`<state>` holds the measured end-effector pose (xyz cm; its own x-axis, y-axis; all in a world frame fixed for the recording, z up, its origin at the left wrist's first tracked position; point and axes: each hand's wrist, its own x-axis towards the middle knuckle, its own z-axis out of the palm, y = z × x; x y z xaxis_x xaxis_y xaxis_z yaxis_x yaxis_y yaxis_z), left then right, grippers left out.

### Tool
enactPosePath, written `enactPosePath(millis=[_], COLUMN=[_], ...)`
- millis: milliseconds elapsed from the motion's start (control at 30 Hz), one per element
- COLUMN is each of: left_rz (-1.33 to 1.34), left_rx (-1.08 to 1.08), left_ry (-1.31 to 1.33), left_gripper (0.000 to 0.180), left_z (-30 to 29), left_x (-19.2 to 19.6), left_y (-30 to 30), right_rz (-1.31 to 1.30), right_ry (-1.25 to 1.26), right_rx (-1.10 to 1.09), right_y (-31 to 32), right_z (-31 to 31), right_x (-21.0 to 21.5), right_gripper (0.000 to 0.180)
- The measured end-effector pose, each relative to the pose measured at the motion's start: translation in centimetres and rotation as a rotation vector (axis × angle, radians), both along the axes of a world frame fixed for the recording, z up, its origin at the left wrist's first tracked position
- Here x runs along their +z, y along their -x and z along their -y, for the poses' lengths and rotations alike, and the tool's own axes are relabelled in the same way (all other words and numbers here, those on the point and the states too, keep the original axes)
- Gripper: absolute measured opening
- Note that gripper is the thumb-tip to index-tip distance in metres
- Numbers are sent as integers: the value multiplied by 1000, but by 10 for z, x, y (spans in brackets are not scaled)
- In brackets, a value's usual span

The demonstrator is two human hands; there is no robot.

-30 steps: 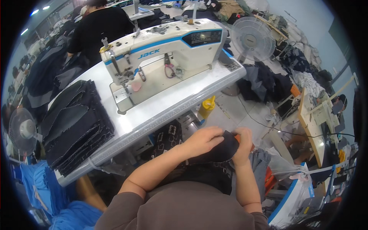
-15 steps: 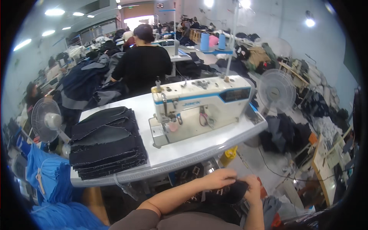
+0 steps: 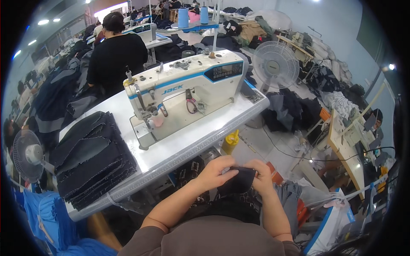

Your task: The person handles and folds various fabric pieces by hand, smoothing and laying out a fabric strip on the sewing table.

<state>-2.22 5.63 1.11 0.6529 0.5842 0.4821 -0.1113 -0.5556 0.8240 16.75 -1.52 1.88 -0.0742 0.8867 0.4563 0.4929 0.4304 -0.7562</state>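
Note:
Over my lap, a small dark fabric piece [image 3: 237, 181] is stretched between both hands. My left hand [image 3: 217, 171] pinches its upper left edge between thumb and fingers. On the opposite side my right hand [image 3: 262, 176] grips the upper right edge, its fingers partly behind the cloth. Ahead of the hands stands a white and blue sewing machine [image 3: 188, 91] on a white table [image 3: 179, 141]. A thick stack of dark denim pieces [image 3: 94, 160] with frayed edges lies on the table's left part. Small scissors with pink handles [image 3: 191, 106] rest against the machine.
Blue cloth bundles [image 3: 51, 217] hang left of the table, near a fan [image 3: 30, 155]. Another fan [image 3: 275, 66] stands behind the machine. A yellow container [image 3: 230, 141] is beyond my hands, grey fabric [image 3: 287, 198] at my right. A person in black [image 3: 117, 59] sits ahead.
The view has turned right, so the table and machine appear further left. My hands have drawn slightly apart, and the dark fabric piece now shows flatter between them.

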Motion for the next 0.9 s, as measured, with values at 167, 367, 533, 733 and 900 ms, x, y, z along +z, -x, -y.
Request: enactPosePath(millis=[167, 367, 533, 733, 900], left_rz=[-28, -19, -4, 72, 282], left_rx=[-45, -71, -163, -269, -436], left_ry=[26, 42, 218, 616, 786], left_gripper=[9, 10, 9, 6, 41], left_z=[0, -1, -7, -8, -12], left_x=[3, 8, 10, 6, -13], left_y=[4, 5, 7, 1, -8], right_rz=[-106, -422, -129, -341, -302], right_ry=[153, 333, 543, 588, 518], right_rx=[99, 160, 119, 152, 101], right_y=[-8, 6, 4, 8, -6], right_z=[8, 12, 13, 10, 6], right_x=[2, 26, 26, 29, 38], right_gripper=[27, 21, 20, 17, 13])
